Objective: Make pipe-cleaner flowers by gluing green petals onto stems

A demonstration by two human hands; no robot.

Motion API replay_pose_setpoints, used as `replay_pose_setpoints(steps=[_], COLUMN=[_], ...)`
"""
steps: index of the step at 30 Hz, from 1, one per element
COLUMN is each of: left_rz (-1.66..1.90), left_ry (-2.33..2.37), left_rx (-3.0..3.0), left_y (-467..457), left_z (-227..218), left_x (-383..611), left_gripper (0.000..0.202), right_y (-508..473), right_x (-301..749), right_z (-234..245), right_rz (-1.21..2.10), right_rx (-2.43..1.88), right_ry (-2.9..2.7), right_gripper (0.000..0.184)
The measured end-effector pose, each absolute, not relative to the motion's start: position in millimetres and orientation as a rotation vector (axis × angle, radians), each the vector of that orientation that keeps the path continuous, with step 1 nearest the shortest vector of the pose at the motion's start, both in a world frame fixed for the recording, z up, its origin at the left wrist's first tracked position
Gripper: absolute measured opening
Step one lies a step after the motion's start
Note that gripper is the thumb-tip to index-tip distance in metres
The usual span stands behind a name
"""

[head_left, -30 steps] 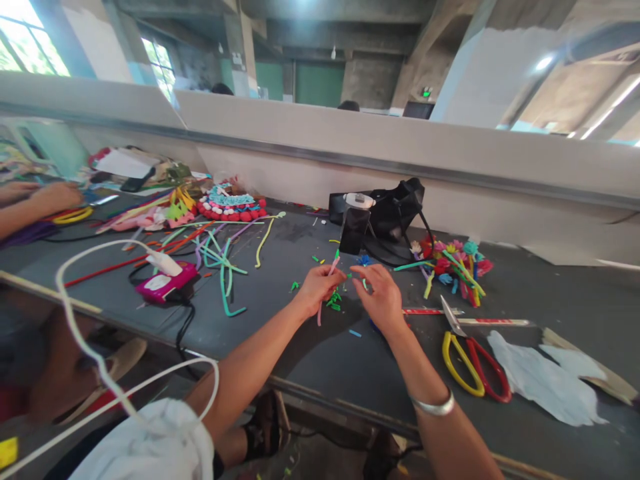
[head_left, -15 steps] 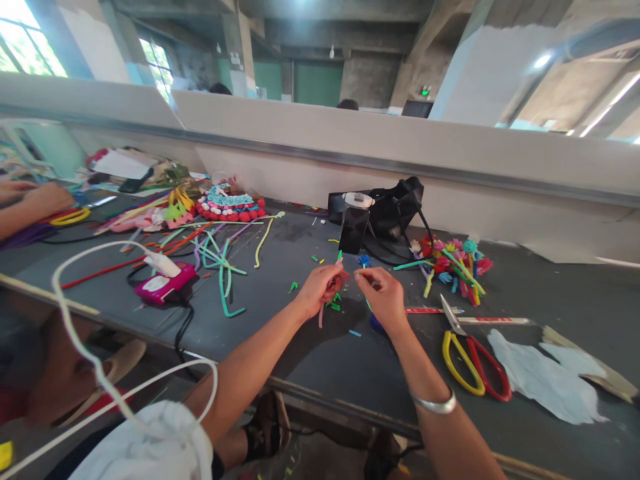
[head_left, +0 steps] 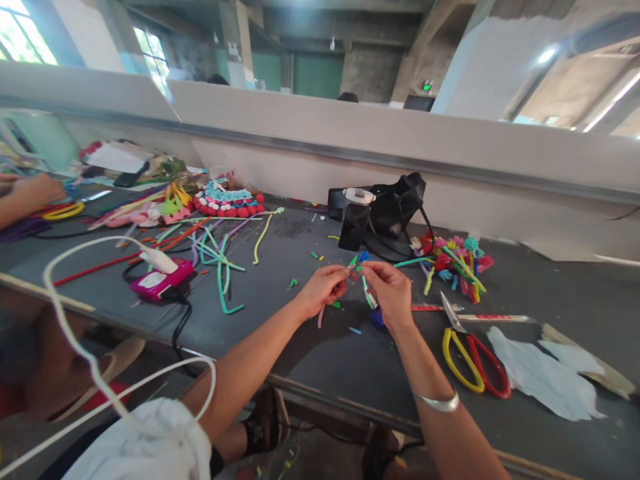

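Note:
My left hand [head_left: 327, 288] is closed in a pinch around a thin pink pipe cleaner [head_left: 321, 316], whose lower end hangs below the fingers. A green tip [head_left: 353, 261] rises above those fingertips. Close on the right, my right hand [head_left: 389, 288] pinches a small green piece of pipe cleaner [head_left: 359, 269], its fingertips nearly meeting the left ones. Beneath the right hand lies a slim green-and-white stick [head_left: 369, 293], partly covered, beside a dark blue object [head_left: 377, 321]. Just behind the fingers is a blue pipe-cleaner flower [head_left: 365, 255]. Green scraps [head_left: 293, 284] lie around the hands.
Scissors [head_left: 465, 357] with yellow and red handles lie at right beside white paper [head_left: 547, 380]. Behind are a bunch of colourful flowers [head_left: 455, 263], a black bag [head_left: 400, 203] and a phone [head_left: 355, 227]. Leftward are loose pipe cleaners [head_left: 223, 257], a magenta power box [head_left: 163, 280] and another person's hand [head_left: 37, 193].
My right hand has moved slightly, its fingertips now at the left hand's with a green piece showing between them. The green tip at my left fingers leans further right.

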State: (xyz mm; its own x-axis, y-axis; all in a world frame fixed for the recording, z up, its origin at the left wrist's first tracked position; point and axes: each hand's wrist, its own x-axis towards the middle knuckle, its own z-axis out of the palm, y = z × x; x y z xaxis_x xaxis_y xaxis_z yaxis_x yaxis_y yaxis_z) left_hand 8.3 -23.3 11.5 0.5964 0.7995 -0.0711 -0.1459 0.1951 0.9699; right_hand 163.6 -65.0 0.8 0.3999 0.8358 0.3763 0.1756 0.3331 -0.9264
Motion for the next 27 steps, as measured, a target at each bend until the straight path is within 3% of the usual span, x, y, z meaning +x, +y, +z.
replay_pose_setpoints(steps=[8, 27], left_rz=[0.719, 0.706], left_ry=[0.694, 0.678], left_rx=[1.226, 1.273], left_y=[-24.2, -24.4], left_z=[11.9, 10.5], left_x=[8.0, 7.0], left_gripper=[0.026, 0.028], right_y=[-63.6, -62.7], right_x=[166.0, 169.0], right_z=[-0.7, -2.6], right_rz=[0.511, 0.49], right_rx=[-1.226, -1.291], right_ry=[-1.118, -1.157], right_gripper=[0.023, 0.025])
